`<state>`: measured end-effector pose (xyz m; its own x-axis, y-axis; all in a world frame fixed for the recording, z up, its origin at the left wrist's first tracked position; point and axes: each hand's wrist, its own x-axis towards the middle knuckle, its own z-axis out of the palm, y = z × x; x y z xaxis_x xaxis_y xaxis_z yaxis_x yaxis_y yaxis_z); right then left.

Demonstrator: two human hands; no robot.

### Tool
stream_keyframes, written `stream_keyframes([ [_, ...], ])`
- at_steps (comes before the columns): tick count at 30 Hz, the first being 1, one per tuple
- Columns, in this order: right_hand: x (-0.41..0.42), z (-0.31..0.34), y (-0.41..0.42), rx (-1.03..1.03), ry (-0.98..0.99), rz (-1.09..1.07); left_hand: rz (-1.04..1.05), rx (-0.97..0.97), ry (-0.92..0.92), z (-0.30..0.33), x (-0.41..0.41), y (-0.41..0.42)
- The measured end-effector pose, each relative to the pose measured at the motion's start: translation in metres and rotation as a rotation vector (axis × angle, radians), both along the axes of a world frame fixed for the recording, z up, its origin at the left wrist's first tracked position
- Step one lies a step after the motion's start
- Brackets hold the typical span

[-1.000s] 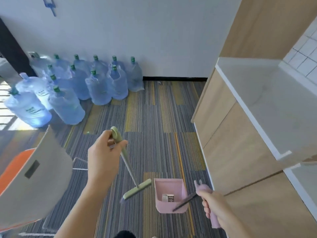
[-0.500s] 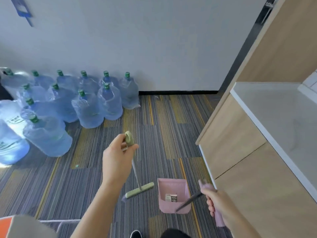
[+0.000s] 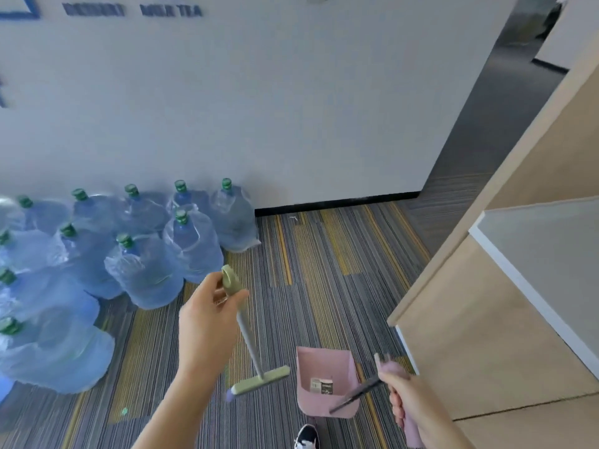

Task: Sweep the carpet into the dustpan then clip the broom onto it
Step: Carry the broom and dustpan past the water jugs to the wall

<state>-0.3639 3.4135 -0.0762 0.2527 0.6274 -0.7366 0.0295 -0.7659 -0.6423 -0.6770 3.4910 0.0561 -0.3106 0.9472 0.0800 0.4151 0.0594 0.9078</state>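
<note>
My left hand (image 3: 207, 322) grips the green top of the broom handle; the grey broom (image 3: 251, 348) shaft runs down to a green head resting on the striped carpet (image 3: 324, 270). Just right of the head stands the pink dustpan (image 3: 325, 380), its open side facing away from me, a small labelled scrap inside. My right hand (image 3: 405, 400) holds the dustpan's pink grip, from which a dark rod slants down to the pan. Broom head and dustpan are a short gap apart.
Several large blue water bottles (image 3: 142, 270) with green caps stand along the white wall at left. A wooden cabinet with a white counter (image 3: 486, 319) lines the right side. My shoe (image 3: 306, 437) shows at the bottom edge. A corridor opens at the far right.
The view has tilted up and swung right, so the wall fills more of it and the chair at left is out of view. Both hands keep their grips; broom and dustpan stay side by side.
</note>
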Motion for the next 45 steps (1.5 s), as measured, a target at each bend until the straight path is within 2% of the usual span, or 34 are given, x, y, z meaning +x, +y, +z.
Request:
stream_keyframes([
  [11, 0.029, 0.005, 0.236, -0.014, -0.001, -0.016, -0.023, -0.011, -0.021, -0.004, 0.025, 0.242],
  [19, 0.029, 0.019, 0.391, 0.071, -0.077, -0.152, -0.220, -0.034, -0.026, -0.022, 0.068, 0.443],
  [24, 0.047, 0.028, 0.476, 0.082, -0.076, -0.194, -0.271, -0.052, -0.068, -0.019, 0.102, 0.549],
  [32, 0.131, 0.008, 0.604, 0.097, -0.044, -0.237, -0.261, -0.060, 0.001, -0.029, 0.171, 0.692],
  [37, 0.196, -0.004, 0.688, -0.006, 0.035, -0.103, -0.232, -0.087, 0.014, -0.030, 0.220, 0.775],
  [45, 0.262, -0.006, 0.817, -0.028, -0.015, -0.034, -0.138, -0.106, -0.001, -0.045, 0.260, 0.888],
])
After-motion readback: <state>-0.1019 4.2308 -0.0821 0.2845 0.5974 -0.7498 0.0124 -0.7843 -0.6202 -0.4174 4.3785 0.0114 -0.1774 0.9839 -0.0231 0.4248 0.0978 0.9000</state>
